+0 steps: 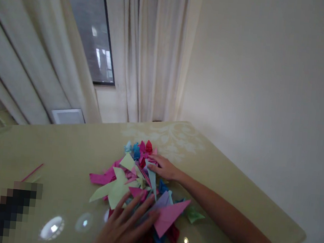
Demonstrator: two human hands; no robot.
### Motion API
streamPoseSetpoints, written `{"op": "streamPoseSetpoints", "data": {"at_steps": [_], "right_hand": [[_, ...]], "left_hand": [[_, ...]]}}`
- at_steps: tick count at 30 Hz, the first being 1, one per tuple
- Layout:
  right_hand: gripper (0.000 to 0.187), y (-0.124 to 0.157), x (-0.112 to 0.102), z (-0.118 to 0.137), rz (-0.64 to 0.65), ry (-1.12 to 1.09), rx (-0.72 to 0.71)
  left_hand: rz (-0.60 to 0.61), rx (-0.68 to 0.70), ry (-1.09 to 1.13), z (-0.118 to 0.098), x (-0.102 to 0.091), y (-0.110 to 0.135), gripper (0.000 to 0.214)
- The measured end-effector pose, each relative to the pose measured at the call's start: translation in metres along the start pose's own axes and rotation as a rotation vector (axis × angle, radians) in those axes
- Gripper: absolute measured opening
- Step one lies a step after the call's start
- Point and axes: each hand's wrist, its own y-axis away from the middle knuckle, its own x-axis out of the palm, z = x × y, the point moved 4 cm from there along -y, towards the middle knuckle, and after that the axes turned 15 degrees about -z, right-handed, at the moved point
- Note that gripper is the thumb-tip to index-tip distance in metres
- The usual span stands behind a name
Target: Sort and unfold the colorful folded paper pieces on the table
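Note:
A heap of folded paper pieces (112,189) in pink, pale green, blue and red lies on the table in front of me. Spread across its near side are the fingers of my left hand (128,221), next to a large pink folded piece (170,216). My right hand (165,168) reaches over the far right of the heap, fingers and thumb apart, touching the paper near a narrow light-blue piece (152,176). Small blue and red folded pieces (148,147) sit at the far end. A green piece (194,215) lies at the right edge.
The pale green table (70,147) has a shiny top with lamp reflections. A thin pink stick (32,172) lies on its left, beside a pixelated dark patch. Curtains (159,60), a window (93,31) and a plain wall (269,78) stand behind and to the right.

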Motion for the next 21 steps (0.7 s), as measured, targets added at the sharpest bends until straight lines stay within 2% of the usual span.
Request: {"op": "streamPoseSetpoints", "data": {"at_steps": [3,5,7,9,12,14,16,18,20,21], "right_hand": [[0.064,-0.024,0.021,0.026,0.131,-0.048,-0.080],[0.070,-0.029,0.022,0.039,0.208,-0.126,-0.080],[0.076,-0.026,0.010,0.040,0.207,-0.172,0.007],[0.081,-0.015,-0.012,0.032,0.093,-0.148,0.128],[0.077,0.019,-0.049,0.022,-0.131,-0.069,0.166],[0.077,0.050,-0.065,0.025,-0.173,0.023,0.102],[0.083,0.083,-0.071,0.035,-0.135,0.117,0.055],[0.093,0.112,-0.067,0.045,-0.058,0.200,0.070],[0.104,0.132,-0.054,0.054,0.074,0.275,0.064],[0.107,0.137,-0.047,0.056,0.138,0.304,0.055]], "left_hand": [[0.020,0.067,-0.011,-0.017,-0.002,-0.011,0.099],[0.041,0.068,-0.022,-0.024,0.003,-0.025,0.103],[0.048,0.007,-0.041,-0.024,0.013,-0.040,0.103],[0.035,-0.093,-0.056,-0.016,0.024,-0.056,0.098],[0.010,-0.199,-0.088,0.009,0.033,-0.080,0.080],[0.028,-0.182,-0.138,0.029,0.031,-0.095,0.066],[0.063,-0.144,-0.195,0.053,0.024,-0.108,0.059],[0.080,-0.161,-0.243,0.081,0.013,-0.115,0.065],[0.095,-0.257,-0.345,0.111,0.001,-0.113,0.072],[0.105,-0.316,-0.396,0.125,-0.005,-0.109,0.068]]}}
